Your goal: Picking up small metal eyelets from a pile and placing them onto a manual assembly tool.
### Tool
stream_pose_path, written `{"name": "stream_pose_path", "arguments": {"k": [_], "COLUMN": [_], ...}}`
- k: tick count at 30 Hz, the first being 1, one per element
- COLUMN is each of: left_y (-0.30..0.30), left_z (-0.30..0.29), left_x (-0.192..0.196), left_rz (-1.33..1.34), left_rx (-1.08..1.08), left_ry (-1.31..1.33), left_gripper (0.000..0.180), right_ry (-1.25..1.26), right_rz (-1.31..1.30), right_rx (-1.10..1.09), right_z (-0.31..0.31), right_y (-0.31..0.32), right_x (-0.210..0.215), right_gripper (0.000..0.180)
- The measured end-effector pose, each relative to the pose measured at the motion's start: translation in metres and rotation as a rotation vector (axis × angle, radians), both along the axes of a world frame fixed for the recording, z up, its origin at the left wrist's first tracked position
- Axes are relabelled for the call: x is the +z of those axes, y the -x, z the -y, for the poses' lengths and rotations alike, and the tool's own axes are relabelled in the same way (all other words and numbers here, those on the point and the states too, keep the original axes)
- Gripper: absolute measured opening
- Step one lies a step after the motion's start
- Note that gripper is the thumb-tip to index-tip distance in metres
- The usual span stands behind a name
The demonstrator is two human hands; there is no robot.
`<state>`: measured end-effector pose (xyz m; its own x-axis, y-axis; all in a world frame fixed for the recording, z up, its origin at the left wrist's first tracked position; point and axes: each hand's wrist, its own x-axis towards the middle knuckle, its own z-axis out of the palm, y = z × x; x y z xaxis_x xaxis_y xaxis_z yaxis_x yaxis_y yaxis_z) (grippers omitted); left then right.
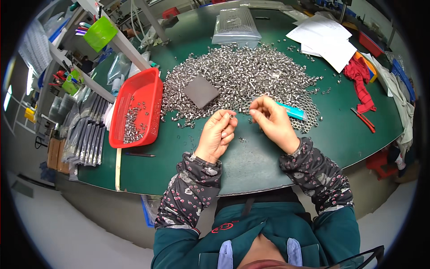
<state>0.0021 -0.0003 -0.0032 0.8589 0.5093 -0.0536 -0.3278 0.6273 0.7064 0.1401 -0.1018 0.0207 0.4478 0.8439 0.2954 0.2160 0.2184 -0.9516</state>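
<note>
Green table [354, 127] — block [201, 91] on rings [251, 67]

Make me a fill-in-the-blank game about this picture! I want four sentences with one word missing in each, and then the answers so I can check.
1. The big basket to the left of the metal heap is coloured ____.
2. The hand with a small metal ring at its fingertips is the person's ____ one.
3. The tabletop is coloured ____.
4. The loose papers are coloured ____.

Missing words: red; left; green; white.
</note>
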Motion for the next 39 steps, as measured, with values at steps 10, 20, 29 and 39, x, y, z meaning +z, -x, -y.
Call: {"name": "stream_pose_path", "arguments": {"k": [10, 20, 29, 39], "left_y": [0.002, 0.005, -0.024, -0.055], "left_z": [-0.007, -0.006, 0.014, 0.017], "left_x": [-0.002, 0.009, 0.025, 0.021], "left_rz": [0.029, 0.037, -0.573, -0.898], "left_rx": [0.044, -0.015, -0.072, 0.205], "left_ry": [0.012, 0.073, -0.409, -1.524], "left_gripper": [0.014, 0.015, 0.008, 0.014], "right_ry": [0.292, 0.341, 0.236, 0.231], "right_rz": [1.104, 1.063, 0.806, 0.806], "right_rx": [-0.364, -0.343, -0.466, -0.449], "right_z": [0.016, 0.014, 0.015, 0.016], "right_y": [-0.058, -0.068, -0.067, -0.064], "right_x": [-0.001, 0.0, 0.008, 0.009], "right_gripper": [0.032, 0.027, 0.023, 0.03]}}
